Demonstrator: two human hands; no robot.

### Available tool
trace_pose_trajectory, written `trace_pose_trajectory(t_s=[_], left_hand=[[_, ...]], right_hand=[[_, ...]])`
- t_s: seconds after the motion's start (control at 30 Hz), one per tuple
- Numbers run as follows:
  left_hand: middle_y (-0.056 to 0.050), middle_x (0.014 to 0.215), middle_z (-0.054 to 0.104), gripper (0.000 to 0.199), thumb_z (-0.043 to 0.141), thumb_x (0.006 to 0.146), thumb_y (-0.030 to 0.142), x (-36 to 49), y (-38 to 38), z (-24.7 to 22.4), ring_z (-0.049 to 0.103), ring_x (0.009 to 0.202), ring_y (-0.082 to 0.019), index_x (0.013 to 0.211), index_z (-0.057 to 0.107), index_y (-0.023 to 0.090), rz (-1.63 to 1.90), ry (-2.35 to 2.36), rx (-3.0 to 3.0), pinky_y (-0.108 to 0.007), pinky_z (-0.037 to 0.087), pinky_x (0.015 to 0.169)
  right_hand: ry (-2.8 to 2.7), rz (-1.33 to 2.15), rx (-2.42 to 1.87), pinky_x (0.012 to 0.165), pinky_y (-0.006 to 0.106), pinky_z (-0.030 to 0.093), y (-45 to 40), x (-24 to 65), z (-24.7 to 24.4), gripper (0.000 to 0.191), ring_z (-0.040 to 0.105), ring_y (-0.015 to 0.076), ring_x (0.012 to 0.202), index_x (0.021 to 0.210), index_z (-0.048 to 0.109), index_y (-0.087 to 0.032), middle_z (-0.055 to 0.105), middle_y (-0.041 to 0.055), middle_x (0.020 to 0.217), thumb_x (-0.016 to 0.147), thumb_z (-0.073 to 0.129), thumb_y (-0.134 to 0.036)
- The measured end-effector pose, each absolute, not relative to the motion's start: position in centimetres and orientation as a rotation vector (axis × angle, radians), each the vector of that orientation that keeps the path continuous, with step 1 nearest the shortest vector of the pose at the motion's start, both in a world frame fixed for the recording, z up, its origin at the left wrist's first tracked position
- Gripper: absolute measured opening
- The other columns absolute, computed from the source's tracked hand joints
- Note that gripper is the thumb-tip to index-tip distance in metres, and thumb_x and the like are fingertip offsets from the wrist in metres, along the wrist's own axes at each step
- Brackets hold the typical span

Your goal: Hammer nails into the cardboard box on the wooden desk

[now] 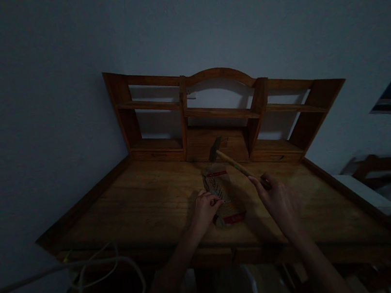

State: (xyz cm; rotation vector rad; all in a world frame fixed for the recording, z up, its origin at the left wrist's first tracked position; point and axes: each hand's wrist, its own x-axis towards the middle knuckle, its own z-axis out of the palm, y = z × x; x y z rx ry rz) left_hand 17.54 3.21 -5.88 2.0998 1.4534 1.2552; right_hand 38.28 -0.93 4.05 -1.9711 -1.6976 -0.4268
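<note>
Fingers of the left hand point(203, 210) are closed in a pinch over the pack point(229, 190), and a tiny pale item point(224, 202) is apparently gripped at their tips; what it is cannot be told in the dim light, nor whether the pack is touched by it. By the fingers of the right hand point(274, 196) the hammer point(235, 163) is grasped near the end of its handle, with the head pointed away toward the shelf unit point(219, 111). The pack is laid flat on the counter point(145, 200), near its front edge and between the two hands.

As far as can be judged, the work is at a ready stage: the tool is in hand, the pack is set down and the tiny item is held in place over it. The hammer seems to be held clear of the pinched item, so no blow is being landed at this moment. Whether any have been struck cannot be told, and no finished result can be made out; the hammering itself is judged to be left.

On the pack, red bands are shown at both ends, with a dark, stalk-like print between them. No brand, label or lettering can be read there, and none is legible on the hammer.
</note>
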Motion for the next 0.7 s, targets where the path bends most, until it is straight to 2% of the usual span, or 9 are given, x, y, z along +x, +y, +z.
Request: trace_pose_trajectory(t_s=[0.23,0.37,0.47,0.53,0.6,0.7], left_hand=[[-0.002,0.066,0.063,0.015,0.069,0.08,0.032,17.6,3.2,-6.0,0.053,0.075,-0.017,0.069,0.072,0.021,1.264,1.463,2.126,-0.028,0.04,0.067],[-0.002,0.064,0.061,0.017,0.07,0.079,0.033,17.6,3.1,-5.6,0.053,0.075,-0.018,0.067,0.071,0.02,1.265,1.489,2.122,-0.028,0.04,0.066],[-0.002,0.064,0.062,0.021,0.067,0.081,0.037,17.5,2.9,-5.1,0.054,0.074,-0.018,0.068,0.069,0.02,1.287,1.488,2.104,-0.028,0.041,0.066],[-0.002,0.069,0.063,0.024,0.06,0.086,0.04,17.5,2.7,-4.9,0.056,0.076,-0.018,0.074,0.069,0.021,1.33,1.502,2.069,-0.028,0.042,0.067],[-0.003,0.076,0.065,0.027,0.051,0.091,0.04,17.4,2.6,-4.7,0.058,0.08,-0.019,0.082,0.068,0.022,1.389,1.531,2.025,-0.029,0.044,0.071],[-0.005,0.087,0.066,0.029,0.04,0.095,0.038,17.4,2.4,-4.7,0.06,0.087,-0.02,0.092,0.065,0.023,1.46,1.556,1.97,-0.031,0.046,0.08]], right_hand=[[-1.784,-0.338,-1.954,0.052,0.029,0.023,-1.1,38.2,2.0,0.055,0.06,0.0243,0.056,0.082,0.065,-0.023,0.066,0.008,0.062,0.09,0.031,-0.067],[-1.635,-0.059,-1.872,0.052,0.029,0.029,-1.4,39.6,1.2,0.053,0.06,0.0233,0.061,0.082,0.065,-0.022,0.066,0.0078,0.068,0.084,0.041,-0.069],[-1.418,0.356,-1.658,0.048,0.025,0.03,-2.0,41.2,1.0,0.049,0.053,0.0169,0.054,0.075,0.063,-0.02,0.058,0.0031,0.06,0.078,0.054,-0.068],[-1.232,0.81,-1.463,0.04,0.021,0.024,-2.8,42.0,1.0,0.046,0.039,0.0102,0.042,0.07,0.058,-0.019,0.044,-0.0034,0.049,0.076,0.059,-0.066],[-1.025,1.319,-1.211,0.034,0.019,0.017,-3.8,42.3,1.4,0.047,0.023,0.0059,0.034,0.069,0.054,-0.02,0.032,-0.0084,0.045,0.078,0.057,-0.066],[-0.892,1.851,-0.728,0.028,0.017,0.016,-4.3,41.9,2.8,0.056,0.013,0.0039,0.03,0.064,0.051,-0.019,0.025,-0.0106,0.041,0.084,0.042,-0.071]])
